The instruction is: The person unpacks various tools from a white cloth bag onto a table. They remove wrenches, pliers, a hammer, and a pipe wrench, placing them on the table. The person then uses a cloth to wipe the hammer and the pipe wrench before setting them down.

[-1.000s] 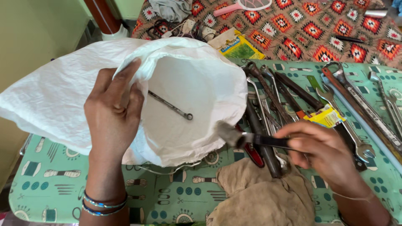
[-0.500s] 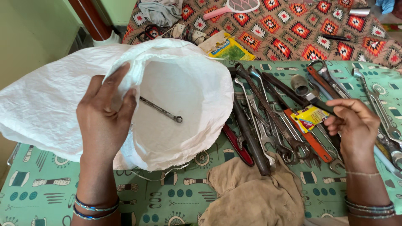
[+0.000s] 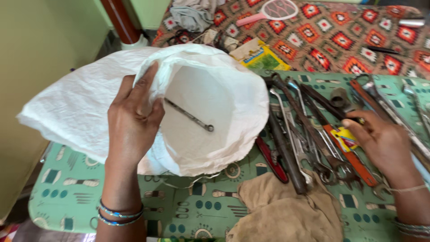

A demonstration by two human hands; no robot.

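At centre-left, left hand (image 3: 133,122) pinches the white sack (image 3: 89,107) rim open; right hand (image 3: 380,141), fingers loosely curled, empty, rests on the spanners (image 3: 309,134); next needs one gripped.

Spanner (image 3: 189,115) inside sack (image 3: 80,112), tool pile (image 3: 313,134) to its right.

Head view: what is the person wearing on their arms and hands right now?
Both forearms are bare, with no sleeves and no gloves. The left hand has a stack of thin blue and dark bangles at the wrist. The right hand has a thin pale thread around the wrist, with several thin bangles further up.
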